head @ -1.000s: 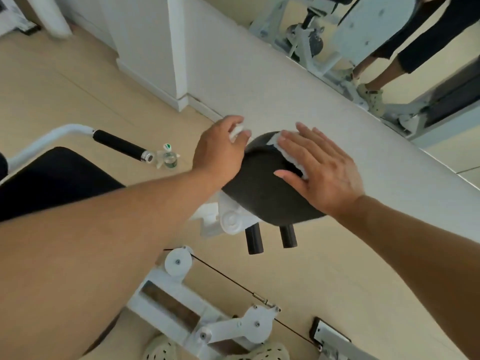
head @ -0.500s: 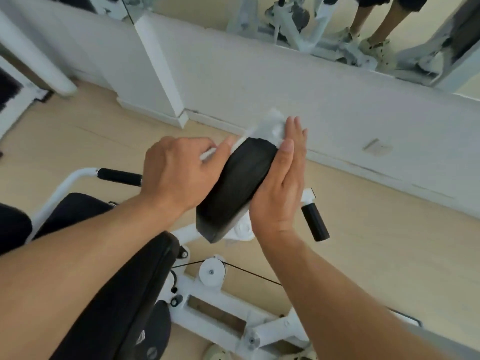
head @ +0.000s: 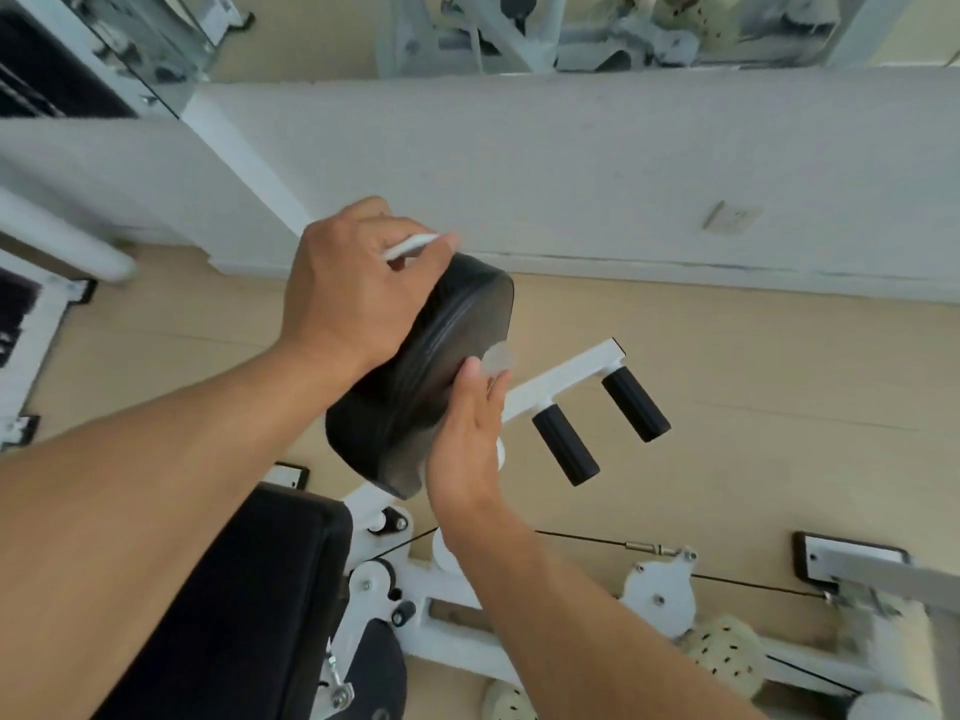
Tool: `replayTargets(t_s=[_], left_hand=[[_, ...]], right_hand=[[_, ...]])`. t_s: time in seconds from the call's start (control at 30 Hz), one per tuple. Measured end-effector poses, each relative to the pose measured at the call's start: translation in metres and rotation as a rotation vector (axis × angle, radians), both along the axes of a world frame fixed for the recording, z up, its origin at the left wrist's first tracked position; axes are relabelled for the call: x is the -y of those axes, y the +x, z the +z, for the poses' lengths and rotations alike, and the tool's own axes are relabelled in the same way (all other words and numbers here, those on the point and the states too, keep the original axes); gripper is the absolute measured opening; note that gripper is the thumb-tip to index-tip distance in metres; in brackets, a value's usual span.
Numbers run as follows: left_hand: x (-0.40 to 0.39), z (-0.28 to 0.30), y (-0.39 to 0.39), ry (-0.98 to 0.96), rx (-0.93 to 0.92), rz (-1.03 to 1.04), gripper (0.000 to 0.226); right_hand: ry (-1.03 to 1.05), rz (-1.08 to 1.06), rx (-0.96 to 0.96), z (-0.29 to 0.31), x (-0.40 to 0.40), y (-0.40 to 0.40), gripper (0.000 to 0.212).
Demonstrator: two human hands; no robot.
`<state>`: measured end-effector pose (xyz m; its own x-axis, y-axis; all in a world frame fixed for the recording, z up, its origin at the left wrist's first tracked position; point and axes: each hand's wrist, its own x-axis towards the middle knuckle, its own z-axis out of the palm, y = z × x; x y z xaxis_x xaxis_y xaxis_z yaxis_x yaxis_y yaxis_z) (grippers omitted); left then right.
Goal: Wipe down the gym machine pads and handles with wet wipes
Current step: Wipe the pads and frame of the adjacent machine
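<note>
Lower edge of frame: both forearms enter, cut off at the elbows. Black seat pad (head: pixel 249 605) lower left, partly hidden under the left forearm; a small mark near its bottom edge is too blurred to read. Two pale perforated shoes (head: pixel 724 654) show at lower centre and lower right, one mostly cut off.

Centre: right hand (head: pixel 465 439) lies with straight fingers flat against the side of the black round pad (head: pixel 415 387), a scrap of wet wipe (head: pixel 496 361) showing at its fingertips; most of the wipe is hidden behind the hand. Left hand (head: pixel 345 293) is curled over the upper edge of the same pad and pinches a thin white strip (head: pixel 410 246); whether that is wipe or packet cannot be told. Its fingertips are hidden behind the pad.

Right of the pad: white bar (head: pixel 566 376) with two black foam handles (head: pixel 597 423), untouched. Below, white machine frame (head: pixel 447 605), pulleys, a thin black cable (head: pixel 587 540).

Floor (head: pixel 753 407) is pale tan boards. Beyond it, white wall (head: pixel 519 163) with a pale socket plate (head: pixel 732 218), blurred. Upper edge: mirror (head: pixel 571 28) reflecting machine parts, indistinct. No writing legible.
</note>
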<state>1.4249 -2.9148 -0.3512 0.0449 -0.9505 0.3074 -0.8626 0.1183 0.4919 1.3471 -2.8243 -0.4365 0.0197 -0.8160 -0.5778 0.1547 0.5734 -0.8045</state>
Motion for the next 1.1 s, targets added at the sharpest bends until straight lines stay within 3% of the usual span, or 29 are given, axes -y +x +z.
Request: replayTargets(t_s=[0.13, 0.37, 0.43, 0.53, 0.67, 0.87, 1.0, 1.1], left_hand=[[-0.001, 0.002, -0.002, 0.017, -0.001, 0.032, 0.029], [-0.015, 0.006, -0.005, 0.057, -0.075, 0.132, 0.015], [-0.024, 0.006, -0.006, 0.037, -0.103, 0.193, 0.012], [-0.036, 0.005, -0.011, 0.017, -0.159, 0.301, 0.007], [-0.045, 0.004, -0.013, -0.019, -0.162, 0.387, 0.006], [-0.052, 0.003, -0.019, -0.035, -0.156, 0.426, 0.008], [-0.059, 0.002, -0.023, -0.081, -0.203, 0.398, 0.007], [-0.057, 0.001, -0.02, -0.048, -0.278, 0.425, 0.021]], right_hand=[[0.017, -0.091, 0.159, 0.019, 0.025, -0.003, 0.06], [-0.241, -0.122, 0.233, 0.038, -0.007, 0.013, 0.066], [-0.107, -0.108, 0.289, 0.015, -0.013, 0.014, 0.073], [0.155, -0.02, 0.325, -0.024, -0.002, 0.012, 0.104], [0.156, 0.111, 0.263, -0.029, 0.013, -0.001, 0.122], [-0.025, 0.215, 0.305, 0.002, 0.007, -0.018, 0.09], [0.25, 0.221, 0.177, -0.031, 0.019, -0.03, 0.074], [0.377, 0.154, 0.224, -0.055, 0.004, -0.026, 0.068]])
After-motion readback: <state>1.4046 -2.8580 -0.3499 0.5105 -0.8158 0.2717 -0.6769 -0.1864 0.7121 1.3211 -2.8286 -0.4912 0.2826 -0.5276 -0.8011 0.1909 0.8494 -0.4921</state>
